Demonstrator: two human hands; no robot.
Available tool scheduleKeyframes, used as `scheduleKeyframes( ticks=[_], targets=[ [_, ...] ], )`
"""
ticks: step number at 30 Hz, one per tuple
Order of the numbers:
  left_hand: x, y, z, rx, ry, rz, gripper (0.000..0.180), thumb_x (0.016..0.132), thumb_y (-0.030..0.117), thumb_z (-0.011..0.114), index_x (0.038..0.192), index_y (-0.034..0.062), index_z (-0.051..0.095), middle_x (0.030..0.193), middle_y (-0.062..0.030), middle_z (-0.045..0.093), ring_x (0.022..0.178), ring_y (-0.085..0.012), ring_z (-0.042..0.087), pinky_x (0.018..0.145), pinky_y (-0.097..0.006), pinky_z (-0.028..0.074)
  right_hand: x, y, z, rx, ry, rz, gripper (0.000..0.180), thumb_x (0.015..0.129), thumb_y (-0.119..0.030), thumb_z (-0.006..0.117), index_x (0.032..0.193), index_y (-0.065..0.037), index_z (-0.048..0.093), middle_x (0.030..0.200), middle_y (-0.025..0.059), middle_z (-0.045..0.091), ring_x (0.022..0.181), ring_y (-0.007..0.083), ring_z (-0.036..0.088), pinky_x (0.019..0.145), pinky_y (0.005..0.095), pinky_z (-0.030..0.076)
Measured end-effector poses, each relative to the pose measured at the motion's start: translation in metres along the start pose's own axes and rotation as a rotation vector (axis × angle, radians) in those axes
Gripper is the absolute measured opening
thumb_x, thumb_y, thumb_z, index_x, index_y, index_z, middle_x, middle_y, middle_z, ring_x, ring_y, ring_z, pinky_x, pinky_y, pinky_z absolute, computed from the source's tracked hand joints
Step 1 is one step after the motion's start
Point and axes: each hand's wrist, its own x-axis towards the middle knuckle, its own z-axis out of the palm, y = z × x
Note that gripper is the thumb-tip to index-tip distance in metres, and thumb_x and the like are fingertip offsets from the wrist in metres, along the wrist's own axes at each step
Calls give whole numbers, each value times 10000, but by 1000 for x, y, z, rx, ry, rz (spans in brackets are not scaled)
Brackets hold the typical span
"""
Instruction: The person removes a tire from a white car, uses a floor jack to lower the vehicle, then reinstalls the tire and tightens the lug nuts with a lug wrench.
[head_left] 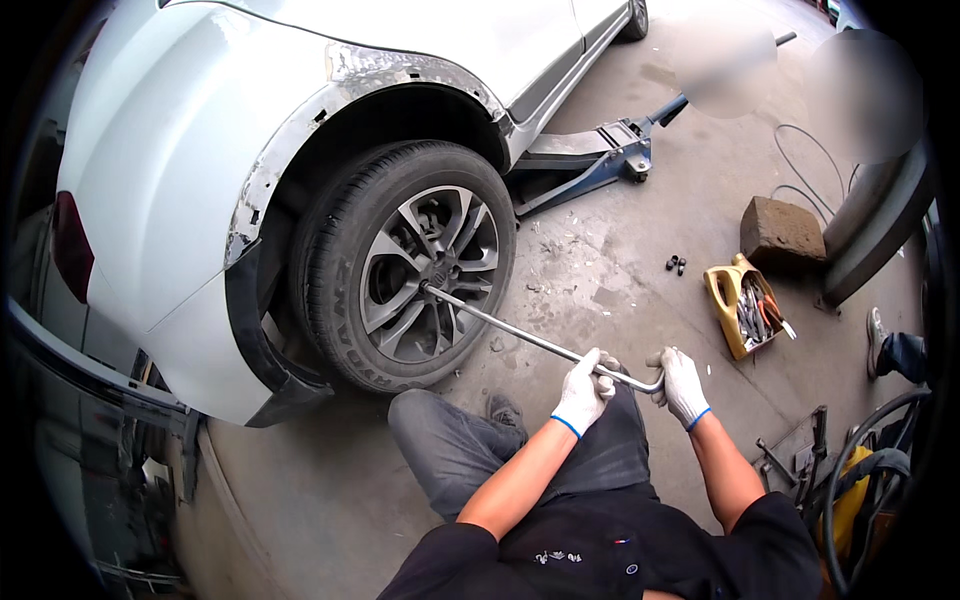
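Gripping the long metal wrench (540, 342) with both gloved hands, I have its far end seated on the hub of the rear wheel (415, 268) and its bent handle end close to my knees. My left hand (583, 392) is clamped round the shaft just short of the bend, and my right hand (682, 384) is closed on the short angled end, the two hands near each other but not touching. I judge the bar stiff and fairly heavy, smooth steel that could slip in a glove, so the far end by the bend is the best hold for leverage. I count one wrench, one wheel in reach, one floor jack (590, 160) under the car's sill, one brick (781, 232), one yellow tool tray (728, 292), and two small dark nuts (676, 264) on the concrete.
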Motion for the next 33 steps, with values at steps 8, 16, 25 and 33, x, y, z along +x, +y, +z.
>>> scheduleKeyframes(
  ticks=[8,16,25,33],
  targets=[
    [2,5,10,-29,-43,15,194,1003,292,549,1003,100,571,881,-103,653,507,-134,516,444,-273,363,10,-29,-15,-994,-42,-1128,339,676,-248,745,964,-99,645,884,107,634,893,279,602,882,482,440],
    [16,32,5,38,35,115,234,995,333,557,954,104,588,780,-76,648,420,-115,454,376,-260,317,15,29,16,-656,28,-688,117,751,-177,733,681,-115,661,648,108,618,663,325,605,624,434,486],
    [21,63,-22,104,224,255,254,993,351,565,939,106,602,730,-68,636,398,-93,407,344,-253,290,5,43,-7,-708,56,-685,73,758,-149,669,763,-102,723,707,112,654,741,325,597,684,420,492],
    [34,23,-46,116,178,155,252,1010,344,533,990,97,576,752,-81,635,424,-97,441,380,-249,321,-13,75,-16,-805,-14,-549,91,763,-154,656,770,-101,730,732,114,658,758,332,590,712,429,484]
  ],
)
